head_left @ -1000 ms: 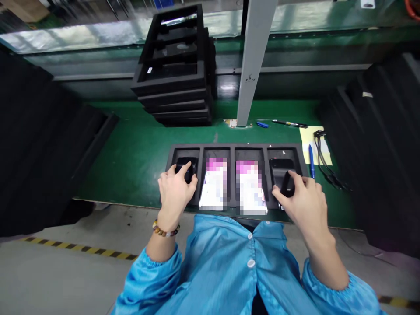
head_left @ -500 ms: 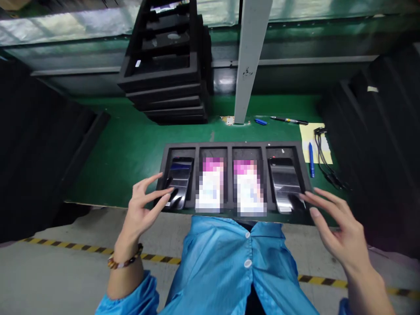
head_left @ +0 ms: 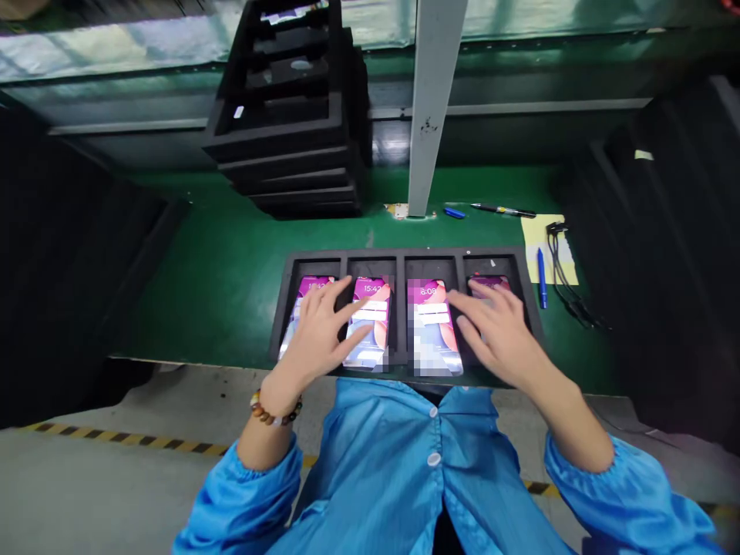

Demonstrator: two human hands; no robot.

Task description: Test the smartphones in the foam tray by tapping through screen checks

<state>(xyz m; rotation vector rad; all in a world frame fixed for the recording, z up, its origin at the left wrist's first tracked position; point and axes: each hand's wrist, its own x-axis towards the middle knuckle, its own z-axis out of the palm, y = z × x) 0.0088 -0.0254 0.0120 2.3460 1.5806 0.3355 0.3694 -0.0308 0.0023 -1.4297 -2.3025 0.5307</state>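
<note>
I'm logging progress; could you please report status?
Left hand open over two leftmost phones. Right hand open over rightmost one. Tray: four phones, partly covered by hands.

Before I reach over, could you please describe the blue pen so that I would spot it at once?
From the foot of the grey post, go right along the green table to the yellow paper. The blue pen lies partly on it, left of the black cable. It is longer than the small blue piece and, unlike the sideways black pen, lies front to back.
</note>
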